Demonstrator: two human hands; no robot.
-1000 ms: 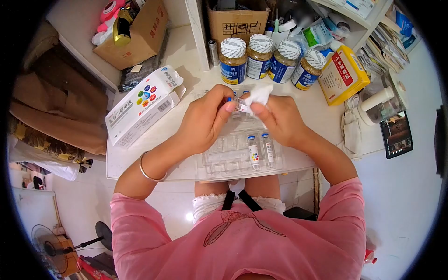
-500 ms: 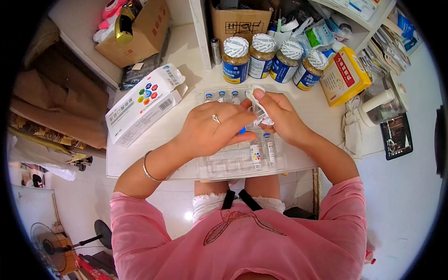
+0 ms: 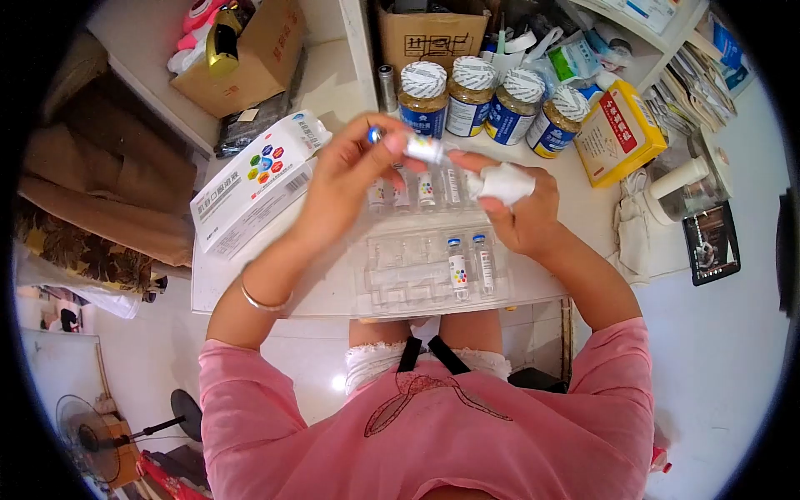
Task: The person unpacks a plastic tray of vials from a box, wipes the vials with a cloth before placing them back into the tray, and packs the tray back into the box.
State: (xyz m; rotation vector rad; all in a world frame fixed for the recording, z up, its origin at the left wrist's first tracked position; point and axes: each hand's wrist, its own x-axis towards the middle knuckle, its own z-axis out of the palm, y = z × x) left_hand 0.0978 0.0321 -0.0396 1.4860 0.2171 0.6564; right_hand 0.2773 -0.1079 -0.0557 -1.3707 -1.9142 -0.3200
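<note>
Holding a small clear vial [image 3: 423, 148] in the left hand [image 3: 340, 179], pinched between thumb and finger near the blue cap [image 3: 374, 133]. Held up over the counter [image 3: 218, 287], tipped on its side, cap to the left. Holding a crumpled white tissue [image 3: 507, 182] in the right hand [image 3: 533, 212], near the bottom end of the vial; cannot tell if touching it.

Looks light, hard and smooth, likely glass, so maybe slippery and easy to break if dropped. Seems best to hold gently by the neck or round side. For the tissue, expect soft, floppy and easy to bunch up anywhere.

See more vials [image 3: 427, 192] in a far row, and two vials [image 3: 457, 271] lying in the near clear tray [image 3: 387, 275]. Spot bright dots on some labels, with print too tiny to read.

On the left, see a white box [image 3: 258, 179] with colored shapes, a barcode and small Chinese letters. On the far side, see four jars [image 3: 508, 115] with blurry blue labels. Right of those, find a yellow box [image 3: 612, 137] with white Chinese letters on red, too fuzzy to read for sure.
</note>
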